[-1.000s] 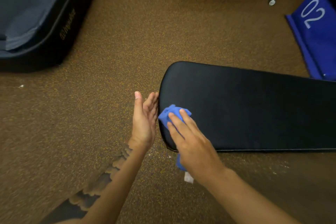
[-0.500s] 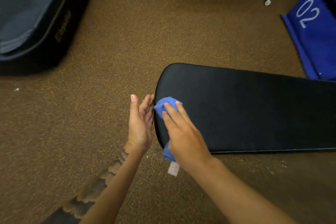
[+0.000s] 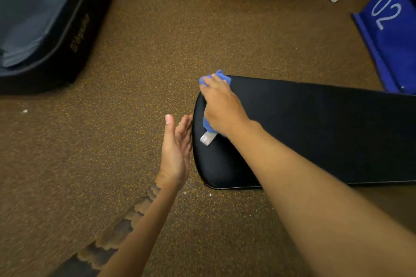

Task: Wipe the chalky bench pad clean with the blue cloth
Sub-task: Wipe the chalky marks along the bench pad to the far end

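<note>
I saw the speckled brown rubber floor (image 3: 157, 40) carrying a black crash mat (image 3: 33, 29) at far left — and a blue numbered pad (image 3: 394, 47) at right.

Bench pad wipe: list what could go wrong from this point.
1. The cloth is bunched under the right hand at the pad's far corner, half over the edge; it may slip off onto the floor.
2. The left hand is open flat against the pad's end; chalk pushed that way may fall on it or onto the floor.
3. A bunched cloth may miss strips.
</note>
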{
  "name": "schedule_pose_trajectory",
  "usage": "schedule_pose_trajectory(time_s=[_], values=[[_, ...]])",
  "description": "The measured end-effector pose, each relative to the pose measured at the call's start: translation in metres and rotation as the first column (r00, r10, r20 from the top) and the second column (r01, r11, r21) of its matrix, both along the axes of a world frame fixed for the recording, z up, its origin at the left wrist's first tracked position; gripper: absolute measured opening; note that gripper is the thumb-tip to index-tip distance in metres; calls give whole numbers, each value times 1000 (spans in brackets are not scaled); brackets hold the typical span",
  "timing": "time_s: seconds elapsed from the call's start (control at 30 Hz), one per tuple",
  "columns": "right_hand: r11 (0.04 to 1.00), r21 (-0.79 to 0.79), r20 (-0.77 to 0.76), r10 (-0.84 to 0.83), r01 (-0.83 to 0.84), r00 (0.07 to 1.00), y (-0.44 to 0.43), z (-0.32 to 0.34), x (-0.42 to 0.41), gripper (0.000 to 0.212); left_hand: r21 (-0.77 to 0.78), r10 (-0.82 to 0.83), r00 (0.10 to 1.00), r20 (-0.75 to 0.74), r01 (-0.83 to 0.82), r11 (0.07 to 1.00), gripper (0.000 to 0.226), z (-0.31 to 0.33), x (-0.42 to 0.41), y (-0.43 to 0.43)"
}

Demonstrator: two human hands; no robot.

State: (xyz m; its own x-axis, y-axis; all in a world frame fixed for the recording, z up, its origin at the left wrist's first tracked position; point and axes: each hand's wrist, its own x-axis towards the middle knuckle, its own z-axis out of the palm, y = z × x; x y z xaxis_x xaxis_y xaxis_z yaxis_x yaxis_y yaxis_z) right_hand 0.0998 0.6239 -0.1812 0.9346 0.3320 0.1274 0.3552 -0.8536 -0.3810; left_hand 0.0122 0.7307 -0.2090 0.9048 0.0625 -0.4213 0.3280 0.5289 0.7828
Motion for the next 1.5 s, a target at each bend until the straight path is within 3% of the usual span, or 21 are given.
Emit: schedule_pose_trajectory(time_s=[0.1, 0.23, 0.3, 0.37, 0.47, 0.57, 0.7, 0.97, 1.2, 1.33, 1.43, 1.5], values=[[998, 55, 1, 9, -9, 1000, -40, -8, -40, 49, -3, 11, 1000, -4, -11, 1000, 95, -1, 0, 0], [924, 132, -38, -357, 359, 933, -112, -12, -23, 25, 29, -5, 1000, -1, 5, 1000, 95, -2, 0, 1], [902, 48, -50, -426, 428, 903, -125, -14, 6, 29, 36, -3, 1000, 3, 3, 999, 93, -2, 0, 0], [895, 92, -40, -434, 436, 900, -110, -12, 30, 31, 45, 3, 1000, 1, -4, 999, 92, -1, 0, -1], [916, 152, -4, -375, 371, 927, -68, -2, 41, 32, 47, 5, 1000, 8, -6, 999, 92, -1, -1, -3], [925, 202, -80, -311, 321, 947, -29, 2, 22, 45, 55, 3, 1000, 4, -3, 998, 83, -3, 0, -3], [962, 231, -23, -146, 147, 989, -4, -1, -25, 40, 55, 24, 1000, 3, -24, 998, 79, -4, 1, -5], [985, 142, -23, 99, -95, 995, -21, -6, -149, 48, 40, 23, 1000, -5, -23, 999, 78, 1, 0, -5], [968, 50, 0, 246, -246, 969, -77, -6, -165, 46, 126, -24, 1000, -19, 26, 992, 87, 2, 3, -3], [991, 110, 67, 70, -77, 995, -103, 6, -110, 47, 159, -49, 999, -13, 51, 986, 96, 7, 2, -3], [954, 262, -90, -127, 147, 988, -104, 26, -61, 40, 178, -64, 998, -10, 65, 982, 97, 8, 0, -3], [961, 264, -107, -55, 82, 993, -87, 28, -47, 40, 199, -79, 997, -13, 80, 977, 96, 9, -1, -4]])
